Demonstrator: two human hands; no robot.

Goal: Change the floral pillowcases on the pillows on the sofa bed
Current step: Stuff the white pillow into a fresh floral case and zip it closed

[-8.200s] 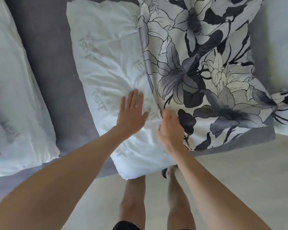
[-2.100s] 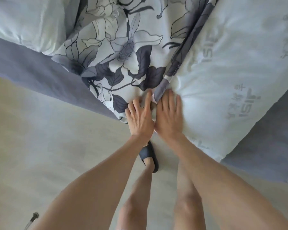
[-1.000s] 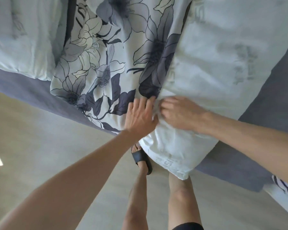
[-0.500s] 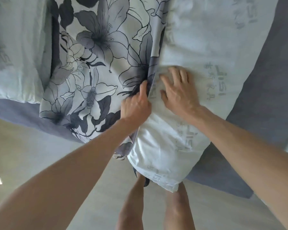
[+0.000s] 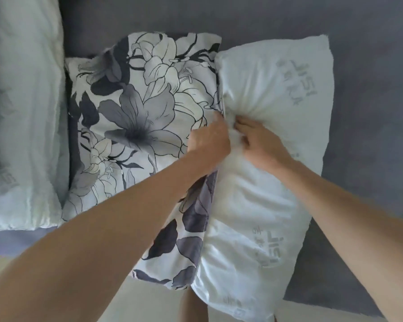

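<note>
A white pillow point(image 5: 268, 177) with grey printed lettering lies on the grey sofa bed point(image 5: 370, 112), about half of it inside a floral pillowcase point(image 5: 135, 117) printed with grey and cream lilies. The case covers the pillow's left part and its open edge runs down the middle. My left hand point(image 5: 207, 140) is shut on that open edge. My right hand point(image 5: 258, 140) pinches a bunch of the white pillow fabric right beside it. The two hands almost touch.
A second bare white pillow point(image 5: 21, 112) lies along the left, touching the floral case. The sofa bed's front edge runs along the bottom, with pale floor point(image 5: 149, 303) and my legs below it. Grey mattress shows behind and to the right.
The floral case edge has moved further over the pillow. My right hand went from lying flat on the pillow to pinching its fabric. My left hand keeps hold of the case edge.
</note>
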